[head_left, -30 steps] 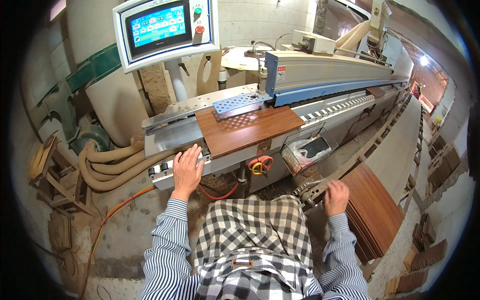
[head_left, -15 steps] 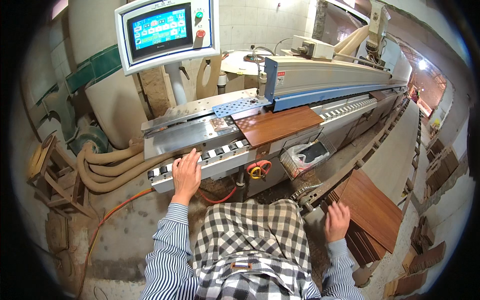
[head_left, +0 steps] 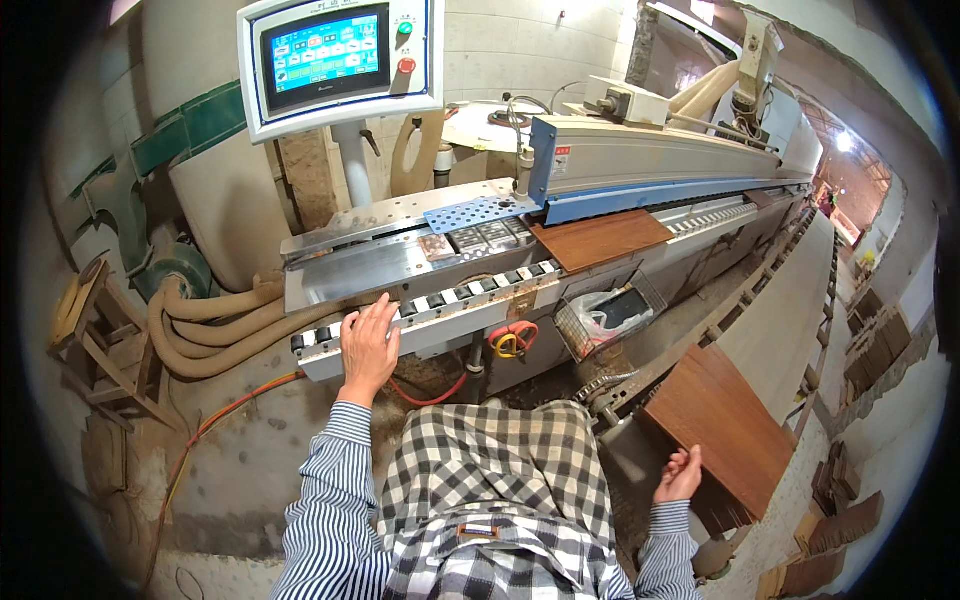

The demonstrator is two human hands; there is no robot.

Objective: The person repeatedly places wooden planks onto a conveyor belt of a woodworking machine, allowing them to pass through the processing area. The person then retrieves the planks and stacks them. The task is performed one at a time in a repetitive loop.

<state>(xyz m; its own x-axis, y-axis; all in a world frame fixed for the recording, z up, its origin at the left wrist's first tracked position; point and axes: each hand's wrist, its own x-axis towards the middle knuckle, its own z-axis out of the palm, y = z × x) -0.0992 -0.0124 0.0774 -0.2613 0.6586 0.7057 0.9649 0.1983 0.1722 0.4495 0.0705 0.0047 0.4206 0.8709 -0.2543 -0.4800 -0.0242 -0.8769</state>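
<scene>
My left hand (head_left: 369, 340) lies with its fingers stretched over the near end of the roller rail (head_left: 455, 298) of a long machine; it holds nothing. On the right, my right hand (head_left: 680, 475) has its fingers curled at the near edge of a brown wood-grain board (head_left: 722, 425), the top one of a stack. The fingertips are partly hidden, but they appear to grip that edge. Another brown board (head_left: 603, 240) lies flat on the machine, one side under the blue-edged beam (head_left: 650, 200) and the other on the rollers.
A control screen (head_left: 327, 57) on a post stands at the back left. A wire basket (head_left: 610, 313) with a plastic bag hangs off the machine's front, beside coiled red and yellow hoses (head_left: 512, 340). A roller conveyor (head_left: 775, 330) runs away on the right; board stacks (head_left: 845, 520) lie beyond.
The board on the machine has slid right along the beam, baring rollers and a slotted plate. The stack's top board has turned and shifted left at my right hand, whose fingers have curled in. My left hand stays.
</scene>
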